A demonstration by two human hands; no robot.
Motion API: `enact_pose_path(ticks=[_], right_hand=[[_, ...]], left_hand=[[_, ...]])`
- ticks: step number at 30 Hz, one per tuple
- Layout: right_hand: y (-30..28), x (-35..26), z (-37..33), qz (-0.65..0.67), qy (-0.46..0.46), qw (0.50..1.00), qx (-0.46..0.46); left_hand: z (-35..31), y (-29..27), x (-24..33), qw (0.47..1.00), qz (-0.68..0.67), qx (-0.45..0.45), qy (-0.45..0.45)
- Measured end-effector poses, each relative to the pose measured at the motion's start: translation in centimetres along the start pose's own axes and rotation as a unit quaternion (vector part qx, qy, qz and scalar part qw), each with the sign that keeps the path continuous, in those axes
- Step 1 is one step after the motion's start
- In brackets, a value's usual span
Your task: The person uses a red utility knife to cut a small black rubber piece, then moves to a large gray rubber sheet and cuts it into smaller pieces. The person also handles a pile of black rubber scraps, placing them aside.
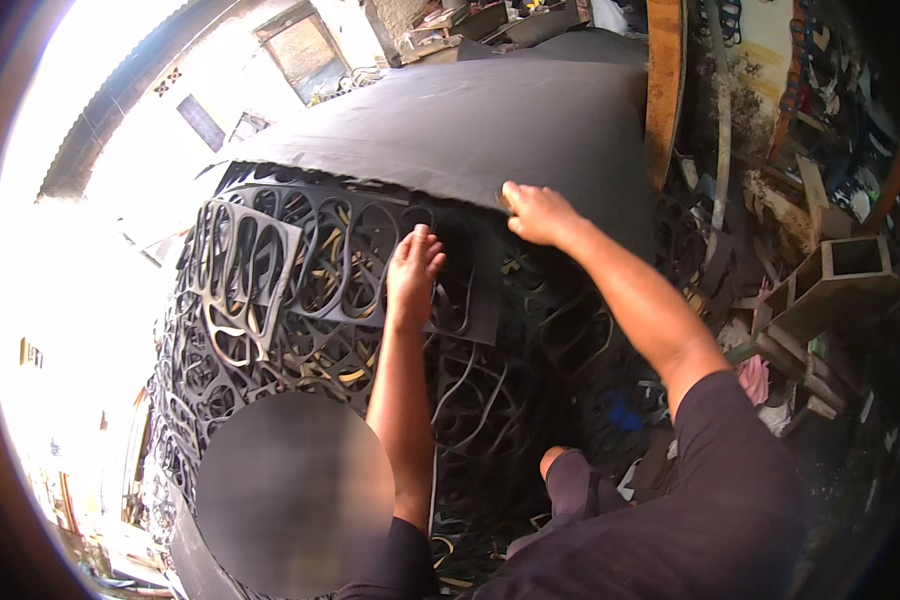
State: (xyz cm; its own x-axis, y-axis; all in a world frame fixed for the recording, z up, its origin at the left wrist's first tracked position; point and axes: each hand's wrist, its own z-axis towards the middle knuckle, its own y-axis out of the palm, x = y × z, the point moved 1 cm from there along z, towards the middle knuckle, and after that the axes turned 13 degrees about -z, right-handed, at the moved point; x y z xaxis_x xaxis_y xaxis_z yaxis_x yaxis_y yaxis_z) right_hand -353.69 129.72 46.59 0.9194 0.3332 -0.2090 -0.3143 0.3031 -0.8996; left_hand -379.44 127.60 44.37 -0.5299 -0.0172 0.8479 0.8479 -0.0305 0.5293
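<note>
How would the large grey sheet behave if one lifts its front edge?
The grey sheet will probably flex, since it appears draped in a broad curve. It may feel heavy overall because it spreads so wide. Its uneven edge, by the right hand, could snag on the looped cut-outs below.

Room abv scraps (347, 260); gray sheet (470, 120) blks far side.

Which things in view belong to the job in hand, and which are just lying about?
Likely in the job:
- large gray sheet, edge in the right hand
- sheets with oval cut-outs, beneath the left hand

Seemingly lying about:
- box-like frame
- pink cloth-like piece
</note>
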Motion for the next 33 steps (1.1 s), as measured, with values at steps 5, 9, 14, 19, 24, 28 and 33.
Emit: enact_pose_path(ticks=[5,9,14,19,24,28,33], right_hand=[[2.3,4.2,-6.6,0.320,0.183,0.929,0.041],[12.4,13.8,-15.3,0.498,0.478,0.722,0.036],[28.4,23.1,-25.1,0.252,0.611,0.751,-0.005],[32.3,21.1,-25.9,0.475,0.719,0.507,-0.014],[29.2,21.6,-26.7,0.413,0.733,0.540,-0.029],[19.6,20.7,-27.3,0.683,0.535,0.497,0.000],[7.0,22.5,-27.8,0.646,0.503,0.574,0.012]], left_hand=[[10.6,-3.1,3.7,0.993,0.035,0.104,0.041],[21.0,-12.6,8.9,0.873,0.343,0.335,0.086],[25.2,-10.6,8.4,0.783,0.452,0.425,0.054],[24.6,-8.2,9.2,0.781,0.218,0.566,0.146],[25.2,-8.6,8.5,0.892,0.235,0.355,0.149],[27.0,-16.8,13.6,0.802,0.465,0.349,0.136],[29.0,-10.9,10.0,0.933,0.187,0.304,0.052]])
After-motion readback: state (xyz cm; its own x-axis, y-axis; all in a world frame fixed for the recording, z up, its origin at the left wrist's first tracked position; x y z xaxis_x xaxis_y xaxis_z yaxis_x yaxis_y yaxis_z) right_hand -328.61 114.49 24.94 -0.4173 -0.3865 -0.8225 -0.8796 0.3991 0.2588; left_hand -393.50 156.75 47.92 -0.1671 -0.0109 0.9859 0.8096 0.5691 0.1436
